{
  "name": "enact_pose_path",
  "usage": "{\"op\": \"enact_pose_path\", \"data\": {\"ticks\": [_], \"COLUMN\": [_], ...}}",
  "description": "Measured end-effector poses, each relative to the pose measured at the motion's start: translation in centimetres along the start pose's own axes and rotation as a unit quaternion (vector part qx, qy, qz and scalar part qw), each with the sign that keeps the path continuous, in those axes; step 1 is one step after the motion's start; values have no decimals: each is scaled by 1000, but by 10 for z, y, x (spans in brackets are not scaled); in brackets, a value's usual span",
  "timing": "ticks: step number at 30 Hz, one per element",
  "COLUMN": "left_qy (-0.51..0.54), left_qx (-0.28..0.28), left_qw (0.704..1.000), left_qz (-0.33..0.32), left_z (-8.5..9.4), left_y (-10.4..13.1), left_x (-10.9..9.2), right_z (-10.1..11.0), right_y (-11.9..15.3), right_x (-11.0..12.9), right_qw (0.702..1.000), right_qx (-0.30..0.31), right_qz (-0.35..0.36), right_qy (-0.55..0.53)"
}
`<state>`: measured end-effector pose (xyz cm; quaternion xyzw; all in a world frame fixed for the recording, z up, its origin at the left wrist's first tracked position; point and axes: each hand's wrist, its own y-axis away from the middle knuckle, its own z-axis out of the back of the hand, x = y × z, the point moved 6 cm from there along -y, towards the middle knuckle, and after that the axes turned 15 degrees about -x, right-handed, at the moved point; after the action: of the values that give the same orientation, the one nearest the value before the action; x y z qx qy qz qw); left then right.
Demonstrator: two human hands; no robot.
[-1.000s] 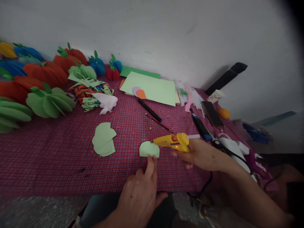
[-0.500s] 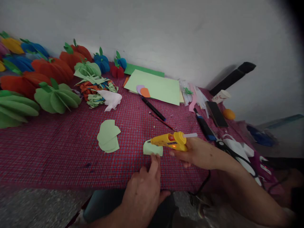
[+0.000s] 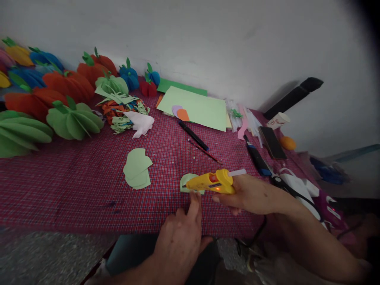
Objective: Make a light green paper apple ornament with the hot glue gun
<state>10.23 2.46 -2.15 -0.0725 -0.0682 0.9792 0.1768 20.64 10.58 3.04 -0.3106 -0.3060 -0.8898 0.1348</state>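
Note:
My right hand (image 3: 249, 194) is wrapped round a yellow glue gun (image 3: 211, 181), from whose back a pale glue stick (image 3: 238, 172) sticks out. A small orange light glows on the gun's side. Its nozzle points left, over or on a light green paper piece (image 3: 190, 177) with a rounded top; whether it touches cannot be told. The fingertips of my left hand (image 3: 179, 233) rest at the lower edge of that piece, index finger stretched out, other fingers partly bent. To the left lie several overlapping light green paper cutouts (image 3: 137, 169) on the red checked cloth (image 3: 83, 190).
Folded paper pumpkins (image 3: 69, 86) line the table's left and back, beside shredded paper (image 3: 117, 113). Green sheets (image 3: 204, 109), a black pen (image 3: 193, 135) and a thin brush (image 3: 208, 152) lie behind my hands. At right are a cutter (image 3: 257, 156), phone (image 3: 272, 142), scissors (image 3: 285, 185) and cup (image 3: 278, 120).
The glue gun's nozzle has moved down and slightly left across the paper piece, towards my left fingertips. My left hand keeps its place on the lower edge. The view has shifted slightly.

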Motion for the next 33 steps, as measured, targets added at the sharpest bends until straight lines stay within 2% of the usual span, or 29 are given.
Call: {"op": "enact_pose_path", "data": {"ticks": [10, 25, 33], "left_qy": [-11, -15, -15], "left_qx": [-10, 1, 7], "left_qw": [1000, 1000, 1000], "left_qz": [5, -1, -3], "left_z": [-1, -3, -3], "left_y": [3, 2, 3], "left_x": [-1, -2, -2], "right_z": [-2, 2, 7], "right_y": [2, -10, -12], "right_x": [1, -8, -13], "right_qw": [999, 999, 998], "right_qx": [32, -29, -42], "right_qz": [-10, -1, -8], "right_qy": [13, -17, -38]}}
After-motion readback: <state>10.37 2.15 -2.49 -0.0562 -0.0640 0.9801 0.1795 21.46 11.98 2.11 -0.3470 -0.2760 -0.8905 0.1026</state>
